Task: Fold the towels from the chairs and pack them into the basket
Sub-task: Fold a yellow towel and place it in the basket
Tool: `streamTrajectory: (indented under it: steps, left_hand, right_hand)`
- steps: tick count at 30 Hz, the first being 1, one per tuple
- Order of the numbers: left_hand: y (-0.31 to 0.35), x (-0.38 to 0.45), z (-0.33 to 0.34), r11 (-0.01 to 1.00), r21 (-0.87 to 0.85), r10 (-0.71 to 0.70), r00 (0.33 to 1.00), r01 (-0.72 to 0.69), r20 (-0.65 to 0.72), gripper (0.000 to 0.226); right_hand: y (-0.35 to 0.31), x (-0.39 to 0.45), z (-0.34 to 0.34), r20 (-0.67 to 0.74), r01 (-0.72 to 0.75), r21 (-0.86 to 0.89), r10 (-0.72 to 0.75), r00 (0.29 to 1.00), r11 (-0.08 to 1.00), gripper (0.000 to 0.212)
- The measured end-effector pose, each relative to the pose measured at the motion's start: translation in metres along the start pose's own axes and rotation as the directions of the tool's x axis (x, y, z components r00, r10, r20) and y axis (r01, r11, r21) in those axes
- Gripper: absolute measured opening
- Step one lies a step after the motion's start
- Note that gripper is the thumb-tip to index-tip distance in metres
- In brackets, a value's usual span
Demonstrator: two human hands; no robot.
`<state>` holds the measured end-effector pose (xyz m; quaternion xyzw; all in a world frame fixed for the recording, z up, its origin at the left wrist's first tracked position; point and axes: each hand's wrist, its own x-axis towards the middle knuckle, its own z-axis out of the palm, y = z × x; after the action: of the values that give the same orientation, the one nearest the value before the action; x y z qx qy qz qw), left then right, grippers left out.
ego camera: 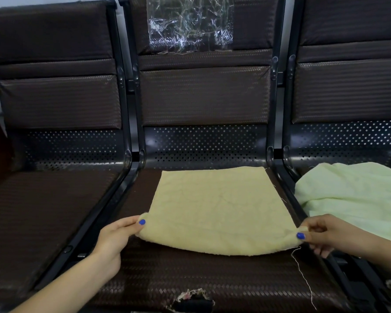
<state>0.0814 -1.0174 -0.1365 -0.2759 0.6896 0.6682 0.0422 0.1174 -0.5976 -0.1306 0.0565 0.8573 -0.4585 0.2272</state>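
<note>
We see two bare forearms with no sleeve reaching the wrists and no ring, watch or bracelet in sight. The one marking is nail polish — a bright, glossy blue on the thumbnail of the left hand (pixel 115 236) and on that of the right hand (pixel 321 233). The other nails are hidden from us.

3 dark brown padded seats (pixel 54 213) in row, black metal frame (pixel 131 123).
</note>
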Motion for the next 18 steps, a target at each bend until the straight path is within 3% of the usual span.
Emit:
streamTrajectory:
  steps: [5, 9, 11, 12, 14, 17, 18]
  left_hand:
    - [0.003, -0.002, 0.008, 0.997, -0.055, 0.057, 0.998, -0.058, -0.024, 0.012]
    - [0.012, -0.003, 0.011, 0.978, 0.049, 0.204, 0.978, -0.202, -0.039, 0.013]
    - [0.014, -0.001, 0.012, 0.96, 0.106, 0.257, 0.966, -0.258, 0.022, 0.026]
    - [0.015, 0.0, 0.012, 0.952, 0.128, 0.27, 0.961, -0.277, 0.066, 0.029]
    - [0.015, 0.002, 0.01, 0.933, 0.165, 0.298, 0.944, -0.319, 0.14, 0.014]
    - [0.018, 0.004, 0.002, 0.869, 0.268, 0.376, 0.907, -0.416, 0.191, 0.003]
    - [0.019, 0.005, -0.003, 0.844, 0.295, 0.399, 0.892, -0.447, 0.211, 0.007]
  right_hand:
    - [-0.003, 0.001, 0.002, -0.026, -0.012, 0.006, 0.013, 1.0, 1.0, 0.107]
    - [-0.004, 0.003, 0.004, -0.126, 0.049, 0.071, -0.04, 0.991, 0.996, 0.108]
    - [-0.007, 0.006, 0.004, -0.19, 0.087, 0.086, -0.069, 0.979, 0.993, 0.089]
    - [-0.009, 0.006, 0.004, -0.197, 0.099, 0.091, -0.08, 0.977, 0.991, 0.066]
    - [-0.007, 0.006, 0.003, -0.224, 0.109, 0.151, -0.073, 0.972, 0.982, 0.022]
    - [-0.004, 0.004, -0.004, -0.286, 0.167, 0.258, -0.09, 0.954, 0.951, 0.022]
    - [-0.007, 0.001, -0.006, -0.307, 0.187, 0.285, -0.096, 0.947, 0.94, 0.043]
